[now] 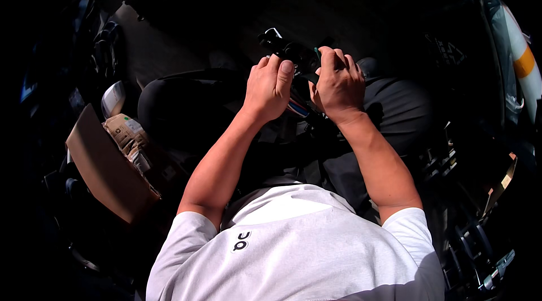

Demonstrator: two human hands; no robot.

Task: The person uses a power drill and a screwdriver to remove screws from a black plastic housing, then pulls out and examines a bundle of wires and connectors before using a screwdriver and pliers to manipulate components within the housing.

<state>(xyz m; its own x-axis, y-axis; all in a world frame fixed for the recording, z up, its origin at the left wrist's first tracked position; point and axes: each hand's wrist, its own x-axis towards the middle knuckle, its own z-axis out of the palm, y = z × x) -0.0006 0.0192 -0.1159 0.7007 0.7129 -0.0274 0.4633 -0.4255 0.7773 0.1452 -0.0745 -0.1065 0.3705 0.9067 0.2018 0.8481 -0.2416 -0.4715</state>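
Note:
Both hands close round a black part (pixel 291 49) of uneven shape, held over my lap; deep shadow hides its exact kind. My left hand (pixel 270 87) grips its near left side, thumb on top and fingers curled under. On the right side my right hand (pixel 340 85) has its fingers bent over the part, and a thin green piece shows by the index finger. A small bright metal-like edge (pixel 273 33) catches light at the far left end of the part. Below and between the hands runs a narrow band with red, white and blue stripes (pixel 297 109).
An open cardboard box (pixel 104 160) with brown packaging (pixel 127 134) inside stands at my left. To the right rises a white post with an orange band (pixel 524 62), beside a dark bag. Metal tools or hardware (pixel 497 270) lie at the lower right. My dark trouser legs (pixel 401 112) flank the work.

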